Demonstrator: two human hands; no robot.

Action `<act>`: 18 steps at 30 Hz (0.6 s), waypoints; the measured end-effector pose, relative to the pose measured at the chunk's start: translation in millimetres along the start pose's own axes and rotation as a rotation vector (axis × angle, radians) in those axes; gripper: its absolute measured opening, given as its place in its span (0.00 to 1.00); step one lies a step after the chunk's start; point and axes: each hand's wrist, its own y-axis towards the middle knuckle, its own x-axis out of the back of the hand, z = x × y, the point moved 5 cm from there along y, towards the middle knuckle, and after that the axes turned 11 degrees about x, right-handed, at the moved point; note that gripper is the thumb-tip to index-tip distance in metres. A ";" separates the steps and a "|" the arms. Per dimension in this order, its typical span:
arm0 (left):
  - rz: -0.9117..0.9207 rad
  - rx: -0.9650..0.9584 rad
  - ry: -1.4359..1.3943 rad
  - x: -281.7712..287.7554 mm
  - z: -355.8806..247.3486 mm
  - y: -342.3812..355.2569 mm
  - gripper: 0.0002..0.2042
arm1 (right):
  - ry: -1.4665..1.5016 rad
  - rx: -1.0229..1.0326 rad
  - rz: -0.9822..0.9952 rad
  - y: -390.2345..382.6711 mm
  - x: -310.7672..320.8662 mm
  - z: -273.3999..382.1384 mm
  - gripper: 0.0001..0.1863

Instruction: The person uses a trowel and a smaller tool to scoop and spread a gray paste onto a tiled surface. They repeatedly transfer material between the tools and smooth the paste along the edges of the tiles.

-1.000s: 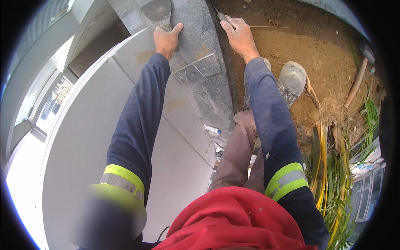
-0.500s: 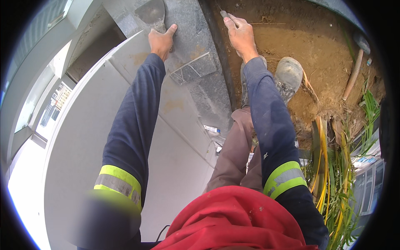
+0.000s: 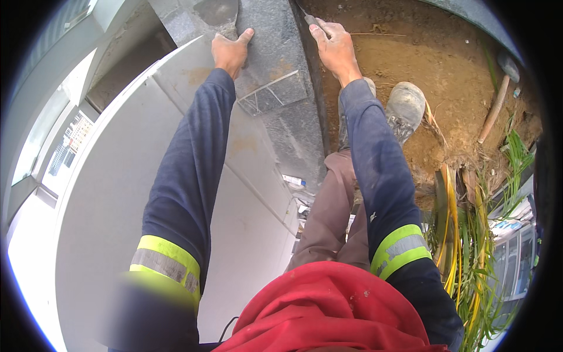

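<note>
My left hand (image 3: 230, 54) is closed round the handle of a putty knife (image 3: 216, 10). Its broad, dusty grey blade lies over the grey stone ledge (image 3: 272, 44), pointing away from me, with the thumb stretched to the right. Across the ledge's dark edge, my right hand (image 3: 339, 54) grips a slim tool with a grey handle (image 3: 312, 21). A thin metal shank runs from that handle toward the upper edge of the picture, where its working end is hidden. Beneath the left hand, a pale-lined rectangular patch (image 3: 272, 94) marks the ledge.
Brown soil (image 3: 399, 58) fills the bed at right, with my dusty shoe (image 3: 406, 105) on it. A hammer (image 3: 495, 108) with a wooden handle rests at far right. Leafy stalks (image 3: 463, 234) stand nearer. A white panel (image 3: 135, 193) borders the ledge; a small white tube (image 3: 294, 180) lies beside it.
The putty knife and left hand have shifted slightly away and to the right. My right hand has moved slightly away and left with its tool. Both grips are unchanged.
</note>
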 end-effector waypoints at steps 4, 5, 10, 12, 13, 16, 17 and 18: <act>-0.006 0.036 0.002 1.4 3.4 1.5 0.29 | -0.002 -0.071 0.110 -0.6 23.5 12.6 0.25; -0.024 0.033 0.002 2.3 2.5 -0.7 0.29 | -0.014 -0.072 0.109 -0.9 29.6 16.6 0.25; -0.020 0.020 -0.033 2.3 -3.4 -5.3 0.27 | 0.070 -0.075 -0.023 -3.7 25.6 9.0 0.25; -0.011 0.023 0.012 1.8 -1.5 -2.4 0.26 | 0.119 -0.080 -0.066 -5.4 13.6 11.0 0.25; -0.013 0.011 0.011 2.0 -0.3 -1.2 0.26 | 0.180 -0.144 -0.073 -7.8 5.6 10.4 0.25; -0.022 0.001 0.005 2.2 2.6 1.0 0.24 | 0.313 -0.257 -0.102 -16.0 -13.5 8.9 0.25; -0.030 0.014 0.004 1.2 3.7 1.4 0.24 | 0.324 -0.242 -0.120 -17.6 -16.8 9.7 0.25; -0.037 0.025 0.004 0.8 2.9 1.5 0.23 | 0.336 -0.226 -0.139 -18.8 -19.9 7.7 0.25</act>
